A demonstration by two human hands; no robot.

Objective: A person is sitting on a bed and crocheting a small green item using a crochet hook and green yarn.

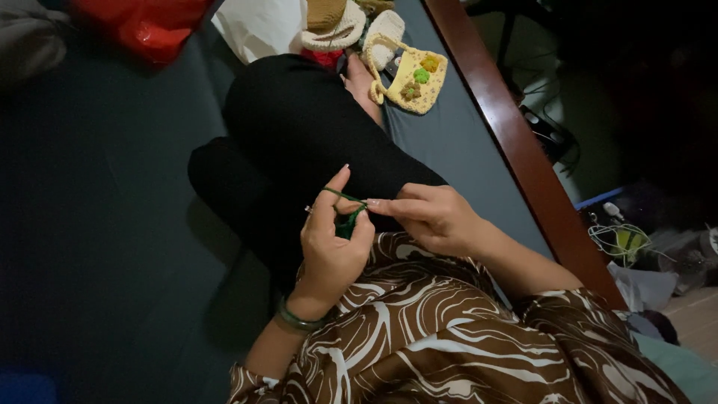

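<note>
Left hand (329,251): I see it closed around a small green crochet piece (346,223), yarn looped over the raised forefinger.
Right hand (432,215): fingertips pinched at the same piece; the hook is hidden.
Bed (97,224): dim, its far edge cut off.
Yellow pouch (413,77): beyond my knee.

Left hand (331,243) raised at mid-frame, back toward the camera, index finger extended upward, thumb and remaining fingers curled in a pinch. Left wrist bent, forearm running down to lower frame. Right hand (434,217) comes in from the right, palm down, fingertips pinched together and meeting the left hand's fingertips. Both forearms bare below patterned sleeves.
</note>
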